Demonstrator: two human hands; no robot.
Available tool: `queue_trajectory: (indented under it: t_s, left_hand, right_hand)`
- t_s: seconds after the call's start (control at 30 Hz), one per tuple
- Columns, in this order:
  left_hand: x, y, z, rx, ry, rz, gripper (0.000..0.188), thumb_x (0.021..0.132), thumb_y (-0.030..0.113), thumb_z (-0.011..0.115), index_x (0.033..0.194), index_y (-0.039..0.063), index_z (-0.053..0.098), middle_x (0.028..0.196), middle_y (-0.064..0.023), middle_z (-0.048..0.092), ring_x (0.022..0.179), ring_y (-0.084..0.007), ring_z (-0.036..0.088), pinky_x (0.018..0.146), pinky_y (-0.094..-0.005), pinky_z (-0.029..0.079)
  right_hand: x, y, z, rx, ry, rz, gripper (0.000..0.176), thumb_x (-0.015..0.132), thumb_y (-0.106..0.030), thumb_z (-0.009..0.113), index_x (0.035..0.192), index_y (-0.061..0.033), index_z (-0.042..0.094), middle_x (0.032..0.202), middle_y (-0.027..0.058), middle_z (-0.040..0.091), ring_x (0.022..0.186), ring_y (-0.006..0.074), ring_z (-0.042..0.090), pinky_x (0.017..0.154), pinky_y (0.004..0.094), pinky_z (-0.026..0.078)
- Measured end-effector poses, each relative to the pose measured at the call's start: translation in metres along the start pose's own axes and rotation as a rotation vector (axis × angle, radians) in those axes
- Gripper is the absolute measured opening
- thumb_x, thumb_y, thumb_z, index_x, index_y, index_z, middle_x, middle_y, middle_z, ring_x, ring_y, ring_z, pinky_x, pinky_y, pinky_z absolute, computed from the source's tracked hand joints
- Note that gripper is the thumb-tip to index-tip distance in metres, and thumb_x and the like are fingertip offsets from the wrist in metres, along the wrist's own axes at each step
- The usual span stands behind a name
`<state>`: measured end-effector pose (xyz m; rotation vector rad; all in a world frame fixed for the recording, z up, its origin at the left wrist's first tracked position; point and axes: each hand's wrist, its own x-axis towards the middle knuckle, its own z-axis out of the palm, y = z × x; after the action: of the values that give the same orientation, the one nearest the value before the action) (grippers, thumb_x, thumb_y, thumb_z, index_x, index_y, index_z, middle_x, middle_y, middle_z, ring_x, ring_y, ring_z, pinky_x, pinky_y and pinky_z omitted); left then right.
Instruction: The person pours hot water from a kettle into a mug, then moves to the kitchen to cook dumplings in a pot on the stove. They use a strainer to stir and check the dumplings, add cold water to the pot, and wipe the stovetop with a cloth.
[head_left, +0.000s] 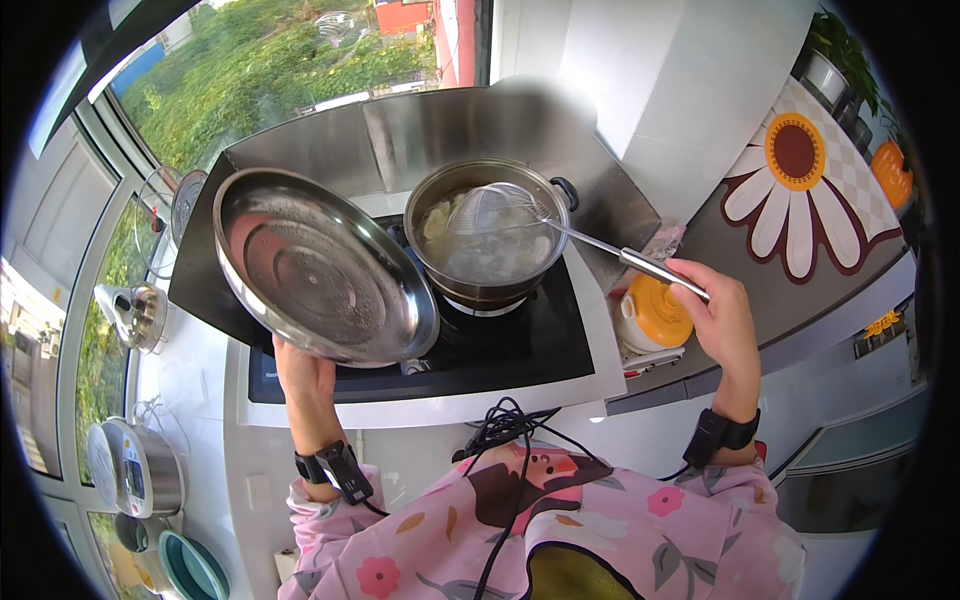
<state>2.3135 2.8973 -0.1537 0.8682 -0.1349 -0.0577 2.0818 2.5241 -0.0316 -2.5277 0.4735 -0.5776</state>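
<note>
My left hand (304, 371) holds a large round stainless steel lid (322, 270), tilted with its wet underside facing me; the lid hides the fingers behind it. At the right, my right hand (712, 307) grips the metal handle of a wire mesh skimmer (499, 210). The skimmer's head is over the open steel pot (487, 279), whose cloudy, steaming liquid holds pale pieces of food. Whether the mesh touches the liquid I cannot tell. The pot stands on a black glass cooktop (525, 337), its black side handle towards the back right.
A steel splash guard (435, 135) rises behind the cooktop. An orange-lidded container (656, 311) stands right of it, near a flower-patterned mat (795, 195). At the left are a rice cooker (142, 469) and a teal basin (191, 566). Black cables (510, 427) hang before my chest.
</note>
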Motion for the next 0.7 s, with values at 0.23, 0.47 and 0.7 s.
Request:
queue_trajectory:
  t_s: [0.23, 0.47, 0.7]
  left_hand:
    - [0.057, 0.012, 0.062, 0.166, -0.057, 0.122, 0.037, 0.089, 0.012, 0.06, 0.122, 0.0, 0.05, 0.097, -0.0054, 0.063, 0.081, -0.0109, 0.059, 0.071, -0.023, 0.047]
    - [0.097, -0.005, 0.105, 0.538, -0.163, 0.205, 0.037, 0.084, 0.02, 0.068, 0.116, 0.003, 0.058, 0.082, -0.0031, 0.064, 0.072, -0.0081, 0.057, 0.064, -0.021, 0.041]
    - [0.12, -0.031, 0.145, 0.924, -0.286, 0.374, 0.035, 0.081, 0.024, 0.07, 0.109, 0.004, 0.063, 0.069, 0.0023, 0.057, 0.06, -0.0049, 0.046, 0.056, -0.0204, 0.04]
  right_hand:
    - [-0.044, 0.041, 0.018, 0.443, 0.135, 0.155, 0.03, 0.09, -0.012, 0.057, 0.115, 0.0053, 0.057, 0.095, 0.0044, 0.062, 0.085, 0.0085, 0.055, 0.077, 0.0218, 0.043]
    - [-0.086, 0.057, 0.036, 0.597, 0.163, 0.344, 0.03, 0.092, -0.013, 0.054, 0.117, 0.0037, 0.056, 0.077, -0.0022, 0.051, 0.07, 0.0046, 0.045, 0.064, 0.0168, 0.036]
    - [-0.103, 0.062, 0.038, 0.997, 0.258, 0.486, 0.031, 0.094, -0.016, 0.052, 0.119, 0.0033, 0.054, 0.074, -0.0006, 0.052, 0.059, 0.0026, 0.038, 0.053, 0.0157, 0.031]
